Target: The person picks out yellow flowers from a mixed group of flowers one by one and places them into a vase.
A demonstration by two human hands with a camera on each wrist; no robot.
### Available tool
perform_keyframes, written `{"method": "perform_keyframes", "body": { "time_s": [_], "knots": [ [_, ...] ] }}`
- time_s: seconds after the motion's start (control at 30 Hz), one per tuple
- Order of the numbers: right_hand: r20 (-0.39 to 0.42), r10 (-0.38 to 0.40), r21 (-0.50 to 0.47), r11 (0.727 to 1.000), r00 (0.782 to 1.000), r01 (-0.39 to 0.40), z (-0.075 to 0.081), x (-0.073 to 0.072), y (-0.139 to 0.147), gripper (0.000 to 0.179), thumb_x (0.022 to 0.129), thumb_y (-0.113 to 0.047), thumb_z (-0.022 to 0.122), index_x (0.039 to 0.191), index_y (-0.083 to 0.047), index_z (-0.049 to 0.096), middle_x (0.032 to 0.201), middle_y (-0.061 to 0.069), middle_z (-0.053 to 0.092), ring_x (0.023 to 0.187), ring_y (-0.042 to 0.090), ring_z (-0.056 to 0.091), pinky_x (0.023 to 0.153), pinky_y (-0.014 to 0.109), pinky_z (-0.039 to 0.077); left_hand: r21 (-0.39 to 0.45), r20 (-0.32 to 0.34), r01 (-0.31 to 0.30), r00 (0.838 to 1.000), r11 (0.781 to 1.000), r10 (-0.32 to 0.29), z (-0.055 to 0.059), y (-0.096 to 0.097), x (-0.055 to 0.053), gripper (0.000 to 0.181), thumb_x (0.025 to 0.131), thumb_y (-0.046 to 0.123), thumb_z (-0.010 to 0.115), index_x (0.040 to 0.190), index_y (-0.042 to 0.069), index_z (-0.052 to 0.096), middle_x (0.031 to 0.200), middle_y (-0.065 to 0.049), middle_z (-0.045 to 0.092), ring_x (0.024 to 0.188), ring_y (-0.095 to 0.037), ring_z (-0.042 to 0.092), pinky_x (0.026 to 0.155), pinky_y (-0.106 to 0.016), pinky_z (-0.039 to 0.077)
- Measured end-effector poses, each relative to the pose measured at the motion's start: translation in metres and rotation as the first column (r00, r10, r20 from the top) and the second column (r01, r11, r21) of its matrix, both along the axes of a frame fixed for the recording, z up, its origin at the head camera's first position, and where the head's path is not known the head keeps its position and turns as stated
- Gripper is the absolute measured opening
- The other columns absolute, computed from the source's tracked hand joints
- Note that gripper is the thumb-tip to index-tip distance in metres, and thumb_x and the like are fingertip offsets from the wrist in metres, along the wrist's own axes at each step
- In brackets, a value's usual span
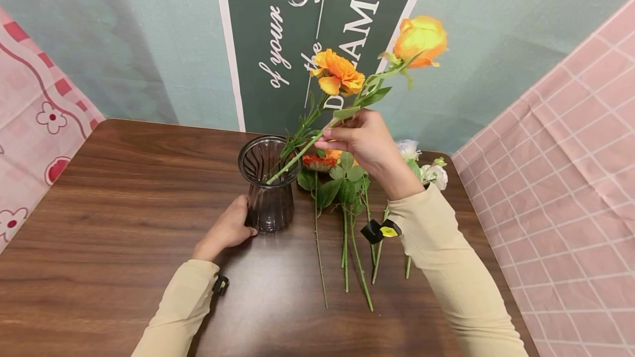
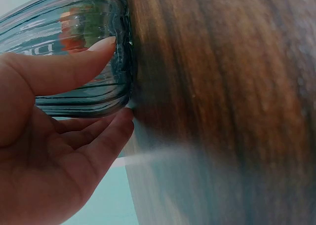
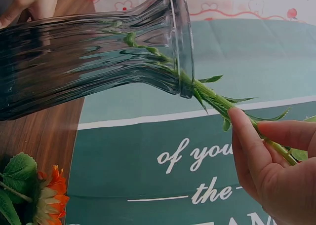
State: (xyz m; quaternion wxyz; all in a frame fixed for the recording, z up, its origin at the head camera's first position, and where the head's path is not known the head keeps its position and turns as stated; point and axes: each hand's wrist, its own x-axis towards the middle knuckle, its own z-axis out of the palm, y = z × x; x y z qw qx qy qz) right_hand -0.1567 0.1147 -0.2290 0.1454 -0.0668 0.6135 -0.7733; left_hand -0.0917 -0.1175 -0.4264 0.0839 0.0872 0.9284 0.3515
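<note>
A dark, clear ribbed glass vase [image 1: 270,211] stands upright on the wooden table. My left hand [image 1: 229,225] grips its lower part, thumb on one side and fingers on the other, as the left wrist view shows on the glass vase [image 2: 44,25]. Between thumb and fingertips my right hand [image 1: 364,142] pinches the green stem of a yellow-orange rose [image 1: 420,42]. Its stem slants down through the vase mouth, the lower end inside. Close beside it leans an orange carnation-like flower [image 1: 339,73], its narrow-leaved stem also leading into the vase. The right wrist view shows green stem [image 3: 212,94] at the vase rim.
Right of the vase, several flowers lie on the table [image 1: 124,208], among them an orange-red bloom [image 1: 319,163] and a white one [image 1: 435,175], stems toward me. A dark green lettered banner [image 1: 278,26] hangs behind; a pink gridded cloth [image 1: 570,142] borders the right side.
</note>
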Motion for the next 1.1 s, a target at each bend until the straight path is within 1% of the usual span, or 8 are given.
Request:
{"method": "perform_keyframes", "body": {
  "time_s": [0.1, 0.23, 0.57, 0.63, 0.83, 0.97, 1.1],
  "knots": [
    [0.014, 0.0, 0.002, 1.0, 1.0, 0.0, -0.001, 0.001, -0.001, 0.017, 0.08, 0.023, 0.047, 0.094, 0.013, 0.051, 0.074, 0.02, 0.057, 0.068, 0.028, 0.065, 0.075, 0.04, 0.052, -0.004, -0.002, 0.001, 1.0, 1.0, -0.001, 0.0, 0.001, 0.002, 0.06, 0.068, 0.001, 0.07, 0.117, -0.011, 0.037, 0.115, -0.028, 0.045, 0.11, -0.04, 0.045, 0.093, -0.049, 0.037],
    [0.019, 0.019, -0.007, 1.0, 1.0, -0.019, -0.003, 0.002, -0.001, 0.019, 0.08, 0.023, 0.046, 0.095, 0.013, 0.05, 0.075, 0.02, 0.056, 0.068, 0.028, 0.065, 0.075, 0.04, 0.051, -0.007, -0.009, -0.003, 1.0, 1.0, 0.003, -0.001, 0.003, 0.004, 0.059, 0.067, 0.001, 0.071, 0.115, -0.01, 0.038, 0.113, -0.027, 0.046, 0.109, -0.039, 0.045, 0.093, -0.048, 0.037],
    [0.02, 0.061, 0.012, 0.998, 0.998, -0.061, -0.009, 0.003, 0.001, 0.024, 0.082, 0.021, 0.046, 0.105, 0.013, 0.047, 0.076, 0.02, 0.057, 0.068, 0.028, 0.065, 0.076, 0.039, 0.051, -0.029, 0.003, -0.013, 1.0, 1.0, 0.013, -0.001, 0.006, 0.009, 0.06, 0.069, 0.002, 0.07, 0.118, -0.011, 0.037, 0.115, -0.028, 0.045, 0.111, -0.04, 0.044, 0.094, -0.049, 0.036],
    [0.019, 0.07, 0.016, 0.997, 0.997, -0.07, -0.009, 0.003, 0.001, 0.023, 0.083, 0.02, 0.046, 0.104, 0.012, 0.047, 0.076, 0.019, 0.057, 0.068, 0.028, 0.065, 0.076, 0.04, 0.051, -0.028, 0.004, -0.016, 1.0, 0.999, 0.016, -0.002, 0.007, 0.01, 0.061, 0.069, 0.002, 0.07, 0.119, -0.012, 0.036, 0.116, -0.029, 0.045, 0.112, -0.041, 0.043, 0.094, -0.049, 0.036],
    [0.039, 0.097, 0.03, 0.995, 0.994, -0.098, -0.011, 0.005, 0.0, 0.015, 0.083, 0.02, 0.047, 0.095, 0.012, 0.05, 0.075, 0.02, 0.059, 0.068, 0.028, 0.065, 0.076, 0.041, 0.051, -0.024, 0.01, -0.027, 1.0, 0.999, 0.027, -0.003, 0.009, 0.014, 0.062, 0.07, 0.001, 0.07, 0.12, -0.012, 0.036, 0.117, -0.03, 0.044, 0.111, -0.041, 0.044, 0.093, -0.05, 0.037],
    [0.047, 0.124, 0.055, 0.991, 0.991, -0.126, -0.012, 0.007, -0.002, 0.017, 0.083, 0.019, 0.048, 0.098, 0.012, 0.05, 0.075, 0.02, 0.061, 0.068, 0.027, 0.065, 0.076, 0.041, 0.051, -0.022, 0.01, -0.03, 0.999, 0.999, 0.03, -0.003, 0.011, 0.016, 0.063, 0.069, 0.002, 0.071, 0.12, -0.013, 0.035, 0.117, -0.03, 0.044, 0.111, -0.042, 0.044, 0.094, -0.05, 0.036],
    [0.035, 0.151, 0.081, 0.985, 0.988, -0.154, -0.016, 0.007, -0.004, 0.017, 0.083, 0.019, 0.048, 0.099, 0.015, 0.051, 0.074, 0.02, 0.063, 0.067, 0.027, 0.065, 0.076, 0.042, 0.051, -0.019, 0.01, -0.034, 0.999, 0.999, 0.034, -0.003, 0.012, 0.016, 0.064, 0.069, 0.002, 0.071, 0.12, -0.012, 0.035, 0.118, -0.03, 0.044, 0.112, -0.042, 0.044, 0.095, -0.049, 0.035]
  ]
}}
